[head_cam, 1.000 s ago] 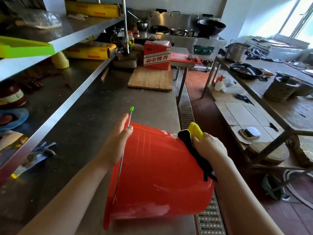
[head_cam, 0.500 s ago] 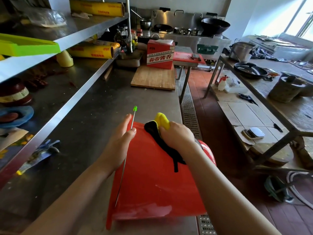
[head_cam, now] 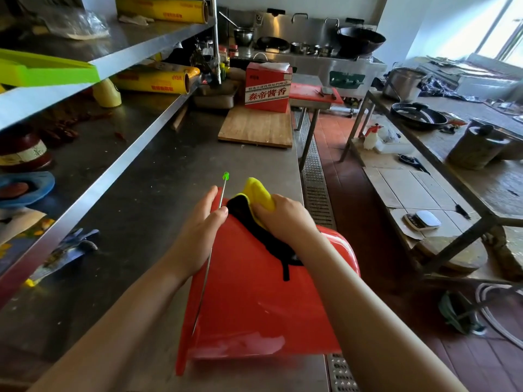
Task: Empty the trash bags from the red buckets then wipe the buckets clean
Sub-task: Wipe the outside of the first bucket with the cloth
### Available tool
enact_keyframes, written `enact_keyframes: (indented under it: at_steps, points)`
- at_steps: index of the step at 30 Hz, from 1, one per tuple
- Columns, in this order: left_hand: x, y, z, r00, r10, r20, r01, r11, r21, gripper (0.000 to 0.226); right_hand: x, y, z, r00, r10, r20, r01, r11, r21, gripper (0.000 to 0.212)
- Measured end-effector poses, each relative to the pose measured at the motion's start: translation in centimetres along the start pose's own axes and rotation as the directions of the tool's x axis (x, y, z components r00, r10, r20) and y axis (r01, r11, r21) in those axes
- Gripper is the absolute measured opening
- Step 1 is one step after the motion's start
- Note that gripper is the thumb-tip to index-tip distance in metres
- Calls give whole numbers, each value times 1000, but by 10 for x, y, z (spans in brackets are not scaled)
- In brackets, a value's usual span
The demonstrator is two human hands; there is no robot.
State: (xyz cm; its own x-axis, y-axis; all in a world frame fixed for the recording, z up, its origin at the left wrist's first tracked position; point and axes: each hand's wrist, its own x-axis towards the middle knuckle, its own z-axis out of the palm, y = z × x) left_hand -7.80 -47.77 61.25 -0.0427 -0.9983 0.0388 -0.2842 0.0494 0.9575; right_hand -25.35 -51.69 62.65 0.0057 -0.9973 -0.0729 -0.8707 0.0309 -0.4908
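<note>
A red bucket (head_cam: 254, 304) lies on its side on the steel counter (head_cam: 158, 193), rim toward me. My left hand (head_cam: 198, 230) grips its far upper edge beside the thin wire handle (head_cam: 208, 267) with a green tip. My right hand (head_cam: 283, 219) presses a yellow and black cloth (head_cam: 256, 199) against the bucket's outer wall near that same edge. No trash bag is visible.
A wooden cutting board (head_cam: 256, 127) and a red carton (head_cam: 267, 87) sit farther along the counter. Shelves (head_cam: 93, 89) on the left hold yellow wrap rolls (head_cam: 154, 80). A floor drain grate (head_cam: 317, 190) runs beside the counter. A cluttered table (head_cam: 481, 176) stands on the right.
My right hand slid the cloth leftward across the bucket's wall, from its right side to beside my left hand. The left hand stayed on the edge.
</note>
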Motion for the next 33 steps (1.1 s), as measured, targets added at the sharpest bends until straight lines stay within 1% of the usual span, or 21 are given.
enact_keyframes:
  at_steps: [4,6,9,11,13,14,16,17,18,19,22,25,28,31,33]
  points:
    - [-4,-1,0,1000,7,29,-7,1000,26,77,2,52,-8,990,138,-23,-139,989,-41,49]
    - [-8,-1,1,999,22,27,-23,1000,18,75,1,76,-15,978,208,-33,-209,977,-34,46]
    - [-9,0,2,1000,26,1,-26,1000,-16,75,-1,106,-21,950,310,-30,-308,950,54,45]
    - [-11,0,3,1000,26,-6,-27,999,-21,75,-2,123,-24,927,373,-20,-365,915,171,41]
    - [-13,1,3,1000,15,-7,-15,1000,-27,77,-3,139,-24,895,445,9,-423,844,330,42]
    - [-14,2,3,1000,8,-5,-9,999,-31,78,-4,148,-24,875,483,37,-451,784,426,44]
    - [-16,3,4,1000,2,-3,-2,1000,-20,80,-9,161,-22,832,538,134,-502,627,596,50]
    - [-15,3,4,1000,5,-5,-5,1000,-5,80,-11,165,-21,819,548,171,-516,571,639,53]
    - [-14,3,3,1000,14,-2,-13,1000,14,80,-12,167,-19,815,548,186,-520,554,650,55]
    - [-13,3,2,1000,24,5,-25,999,35,80,-12,168,-18,821,544,176,-515,571,639,54]
    - [-12,-2,-2,998,58,35,-61,995,76,83,-13,164,-18,835,545,75,-484,662,572,48]
    - [-16,-9,-1,985,161,53,-166,981,104,88,-14,163,-20,834,552,9,-451,672,587,47]
    - [-21,-24,3,961,270,61,-275,955,112,82,-15,163,-24,839,538,-85,-376,684,625,44]
    - [-25,-38,3,940,333,71,-340,934,114,79,-21,161,-21,843,505,-183,-300,725,620,39]
    - [-27,-45,5,922,379,79,-386,914,128,78,-30,161,-13,840,501,-209,-275,725,632,35]
